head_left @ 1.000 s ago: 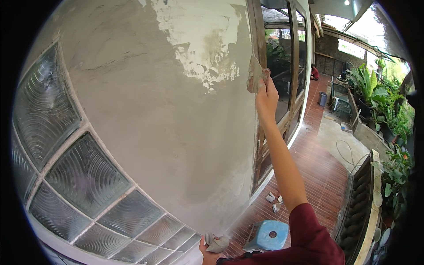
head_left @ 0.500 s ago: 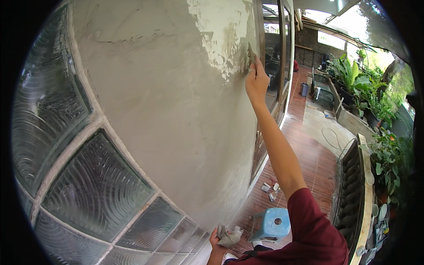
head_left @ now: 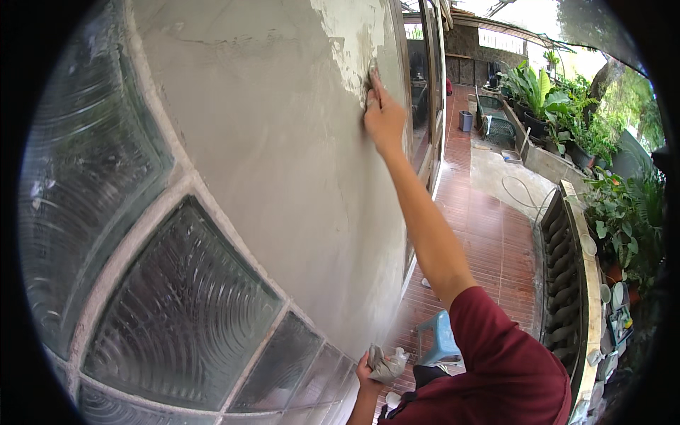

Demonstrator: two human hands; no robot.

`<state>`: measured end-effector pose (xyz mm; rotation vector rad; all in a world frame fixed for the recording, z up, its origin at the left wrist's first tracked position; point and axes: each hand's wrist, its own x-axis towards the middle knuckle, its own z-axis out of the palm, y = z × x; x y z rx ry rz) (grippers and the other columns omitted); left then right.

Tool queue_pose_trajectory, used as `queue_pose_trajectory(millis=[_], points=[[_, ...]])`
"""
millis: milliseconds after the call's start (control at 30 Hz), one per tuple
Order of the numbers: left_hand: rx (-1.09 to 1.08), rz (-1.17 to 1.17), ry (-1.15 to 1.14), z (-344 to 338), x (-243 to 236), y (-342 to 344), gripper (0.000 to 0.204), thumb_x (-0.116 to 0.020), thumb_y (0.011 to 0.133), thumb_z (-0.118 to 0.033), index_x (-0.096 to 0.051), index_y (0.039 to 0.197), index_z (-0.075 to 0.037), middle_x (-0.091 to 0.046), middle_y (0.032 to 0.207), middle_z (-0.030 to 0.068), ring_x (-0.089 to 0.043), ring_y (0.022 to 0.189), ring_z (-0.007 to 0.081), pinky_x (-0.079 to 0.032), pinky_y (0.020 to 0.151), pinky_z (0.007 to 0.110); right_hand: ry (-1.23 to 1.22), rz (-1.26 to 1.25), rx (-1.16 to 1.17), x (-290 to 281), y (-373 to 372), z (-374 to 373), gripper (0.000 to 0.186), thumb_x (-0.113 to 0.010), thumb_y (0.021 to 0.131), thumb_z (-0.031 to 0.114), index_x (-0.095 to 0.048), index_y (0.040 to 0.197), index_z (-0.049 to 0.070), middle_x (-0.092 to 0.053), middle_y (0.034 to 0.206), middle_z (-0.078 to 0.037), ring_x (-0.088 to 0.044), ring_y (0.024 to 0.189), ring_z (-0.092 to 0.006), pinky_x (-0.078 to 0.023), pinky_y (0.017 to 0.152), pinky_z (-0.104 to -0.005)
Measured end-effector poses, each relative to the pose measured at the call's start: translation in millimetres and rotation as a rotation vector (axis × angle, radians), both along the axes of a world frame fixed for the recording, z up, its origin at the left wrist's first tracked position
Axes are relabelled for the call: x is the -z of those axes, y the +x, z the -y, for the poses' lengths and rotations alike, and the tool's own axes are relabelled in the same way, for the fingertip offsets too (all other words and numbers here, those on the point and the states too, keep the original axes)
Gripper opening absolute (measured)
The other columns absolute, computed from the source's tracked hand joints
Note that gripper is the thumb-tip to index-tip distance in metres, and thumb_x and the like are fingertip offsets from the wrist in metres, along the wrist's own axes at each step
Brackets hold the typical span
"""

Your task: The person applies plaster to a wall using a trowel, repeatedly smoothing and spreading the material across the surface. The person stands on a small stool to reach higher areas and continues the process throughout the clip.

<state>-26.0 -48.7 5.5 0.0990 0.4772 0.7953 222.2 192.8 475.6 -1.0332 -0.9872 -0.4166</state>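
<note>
My right hand (head_left: 386, 122) reaches up the wall with its fingers closed round a putty knife (head_left: 370, 76), mostly hidden by the hand. The blade is against the wall (head_left: 269, 163), which is coated with smooth grey plaster. A pale uncoated patch (head_left: 358, 35) with ragged edges shows above and left of the blade. Low down by the wall's foot, my left hand (head_left: 363, 370) grips a grey lump of wet plaster (head_left: 386, 364) with some whitish, plastic-looking material beside it. Its fingers are partly hidden.
Glass blocks (head_left: 184, 312) border the wall on the left. A framed glass door (head_left: 418, 85) stands just right of it. Below are a blue plastic stool (head_left: 440, 334) and red floor tiles (head_left: 489, 248). A balustrade (head_left: 559, 262) and potted plants (head_left: 531, 92) line the right side.
My right hand has moved the putty knife left, away from the door frame, over the pale patch's lower right, where more grey now covers it. My left hand still holds the plaster. The view has shifted.
</note>
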Motion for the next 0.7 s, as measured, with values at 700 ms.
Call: queue_pose_trajectory(millis=[700], points=[[0.146, 0.049, 0.006, -20.3, 6.1, 71.9, 0.038, -0.044, 0.089, -0.04, -0.063, 0.098, -0.009, -0.065, 0.088, 0.0172, -0.063, 0.085, 0.0341, -0.049, 0.083, 0.049, 0.029, 0.076, -0.005, -17.2, 114.1, -60.9, 0.05, -0.043, 0.078, 0.001, -0.052, 0.126, -0.001, -0.06, 0.116, -0.024, -0.06, 0.104, -0.0366, -0.045, 0.092, -0.0378]])
